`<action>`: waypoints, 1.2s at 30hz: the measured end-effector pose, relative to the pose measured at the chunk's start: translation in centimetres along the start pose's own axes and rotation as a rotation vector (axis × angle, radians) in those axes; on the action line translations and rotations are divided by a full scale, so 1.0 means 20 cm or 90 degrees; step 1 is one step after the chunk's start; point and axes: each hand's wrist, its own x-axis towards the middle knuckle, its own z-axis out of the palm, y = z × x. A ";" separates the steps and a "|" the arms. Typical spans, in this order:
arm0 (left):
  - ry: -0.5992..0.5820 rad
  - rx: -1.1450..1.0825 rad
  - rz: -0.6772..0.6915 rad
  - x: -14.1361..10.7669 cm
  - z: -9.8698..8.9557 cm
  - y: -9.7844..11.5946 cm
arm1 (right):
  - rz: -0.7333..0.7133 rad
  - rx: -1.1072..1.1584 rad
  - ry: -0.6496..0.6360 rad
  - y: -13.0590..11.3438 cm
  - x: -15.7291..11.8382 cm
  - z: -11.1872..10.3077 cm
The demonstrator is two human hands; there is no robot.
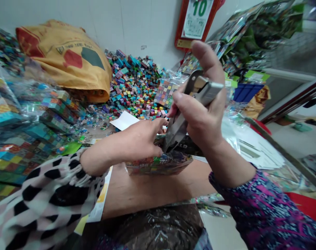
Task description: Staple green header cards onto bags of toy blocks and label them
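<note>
My right hand [208, 118] is closed around a metal stapler [177, 126], its jaws pointing down at a packet. This clear plastic packet [158, 167] holds small colourful printed blocks and rests on the wooden table. Along its top lies a dark header card [190, 146] with pale lettering, partly hidden by the stapler. My left hand [139, 139] pinches the packet's top edge at the card, just left of the stapler's jaws. Where exactly the jaws meet the card cannot be made out.
Loose coloured blocks [134, 83] pile against the wall beside a yellow sack [69, 59]. Bagged blocks [50, 111] crowd the left. White paper sheets [262, 149] lie to the right, and a blue basket [248, 92] stands behind. A calendar [195, 21] hangs on the wall.
</note>
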 end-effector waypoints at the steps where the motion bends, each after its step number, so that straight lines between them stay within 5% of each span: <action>1: 0.000 0.004 0.001 0.00 0.00 0.00 | 0.012 0.040 0.018 -0.01 -0.01 0.00; 7: -0.003 0.040 0.002 0.00 0.02 -0.02 | 0.093 0.285 0.129 -0.14 -0.01 -0.12; 13: -0.059 0.207 0.024 0.05 0.01 0.09 | -0.056 0.200 0.247 -0.26 0.02 -0.45; 16: -0.036 0.262 0.010 0.11 0.05 0.18 | -0.070 0.180 0.249 -0.29 -0.02 -0.52; 22: -0.014 0.257 -0.047 0.20 0.11 0.26 | 0.050 0.199 0.239 -0.31 -0.11 -0.45; 36: -0.026 0.182 -0.079 0.19 0.11 0.25 | 0.063 0.140 0.131 -0.19 -0.04 -0.35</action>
